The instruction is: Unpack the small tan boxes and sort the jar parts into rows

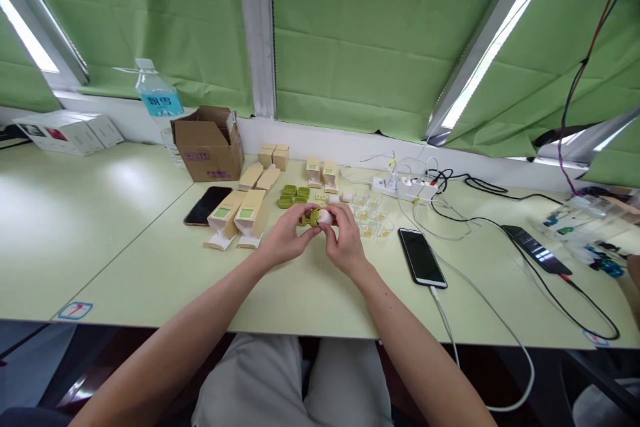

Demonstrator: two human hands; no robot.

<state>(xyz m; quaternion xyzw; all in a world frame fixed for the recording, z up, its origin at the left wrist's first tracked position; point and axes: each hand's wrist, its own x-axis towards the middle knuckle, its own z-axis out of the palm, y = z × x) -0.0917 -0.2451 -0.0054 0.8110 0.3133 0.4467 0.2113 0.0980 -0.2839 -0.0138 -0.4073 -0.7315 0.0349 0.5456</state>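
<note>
both hands (346,240) partly cover the green-and-white piece (324,217) between them; left of the hands, the green labels (247,213) are too small to read; far right of them, blue parts (606,261) blur together.

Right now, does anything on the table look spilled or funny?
I see no spill, but the white cable plugged into the middle phone droops in a loop off the table, where it might get snagged.

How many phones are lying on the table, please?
3: one phone left of the left hand, a second phone right of the right hand, a third phone farther right. No other shows.
</note>
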